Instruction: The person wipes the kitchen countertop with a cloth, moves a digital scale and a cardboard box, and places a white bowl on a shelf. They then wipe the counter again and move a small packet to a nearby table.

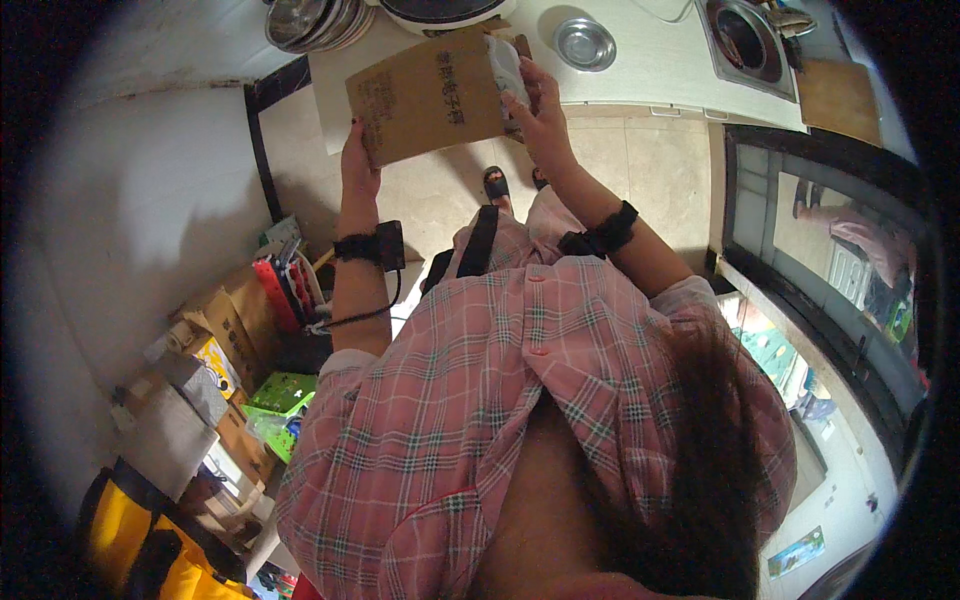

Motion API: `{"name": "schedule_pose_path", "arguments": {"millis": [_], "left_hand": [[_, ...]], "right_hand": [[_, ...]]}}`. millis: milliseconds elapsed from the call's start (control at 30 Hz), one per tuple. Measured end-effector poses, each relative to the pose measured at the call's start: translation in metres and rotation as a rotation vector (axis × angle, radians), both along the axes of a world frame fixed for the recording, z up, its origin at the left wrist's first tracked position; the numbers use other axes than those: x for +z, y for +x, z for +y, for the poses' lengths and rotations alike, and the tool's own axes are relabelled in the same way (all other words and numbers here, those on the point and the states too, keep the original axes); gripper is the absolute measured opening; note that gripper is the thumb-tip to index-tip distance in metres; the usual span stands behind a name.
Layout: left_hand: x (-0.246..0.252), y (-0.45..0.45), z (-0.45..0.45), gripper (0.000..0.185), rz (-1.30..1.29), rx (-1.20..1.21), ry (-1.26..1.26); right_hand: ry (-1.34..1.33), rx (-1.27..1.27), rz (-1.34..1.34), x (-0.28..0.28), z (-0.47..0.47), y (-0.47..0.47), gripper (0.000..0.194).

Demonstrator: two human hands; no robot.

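A brown cardboard box (420,97) with printed writing on its broad face is held up before me, tilted, over the front edge of the countertop. My left hand (360,161) grips its left edge, with the thumb showing at the side. At the opposite end, my right hand (544,124) holds the box by its opening. White wrapping or packing (505,66) sticks out there against my fingers. Whatever lies deeper inside the box is hidden.
On the white countertop (660,75) stand a metal bowl (585,45), stacked metal bowls (311,22) and a round black-topped appliance (442,7). A metal sink (742,45) and a wooden board (838,97) are at the right. Boxes and a green plastic basket (281,394) crowd the left.
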State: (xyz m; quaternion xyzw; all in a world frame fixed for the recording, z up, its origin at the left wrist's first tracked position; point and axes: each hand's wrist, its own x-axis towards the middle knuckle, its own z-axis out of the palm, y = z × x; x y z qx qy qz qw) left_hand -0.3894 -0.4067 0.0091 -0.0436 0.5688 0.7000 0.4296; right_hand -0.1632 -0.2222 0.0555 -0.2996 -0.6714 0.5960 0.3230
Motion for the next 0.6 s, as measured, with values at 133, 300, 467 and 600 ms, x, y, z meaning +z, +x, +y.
{"name": "schedule_pose_path", "arguments": {"millis": [133, 300, 467, 600], "left_hand": [[-0.004, 0.008, 0.002, 0.041, -0.043, -0.004, 0.154], [-0.002, 0.017, 0.0, 0.04, -0.112, 0.007, 0.205], [-0.007, 0.017, -0.006, 0.043, -0.155, -0.054, 0.194], [-0.011, 0.03, -0.005, 0.046, -0.151, 0.001, 0.208]], "right_hand": [[0.201, 0.142, 0.007, 0.013, -0.003, -0.005, 0.064], [0.162, 0.276, -0.113, 0.03, -0.011, -0.004, 0.067], [0.248, 0.353, -0.159, 0.04, 0.002, -0.004, 0.073], [0.097, 0.223, 0.07, 0.047, 0.003, -0.006, 0.059]]}}
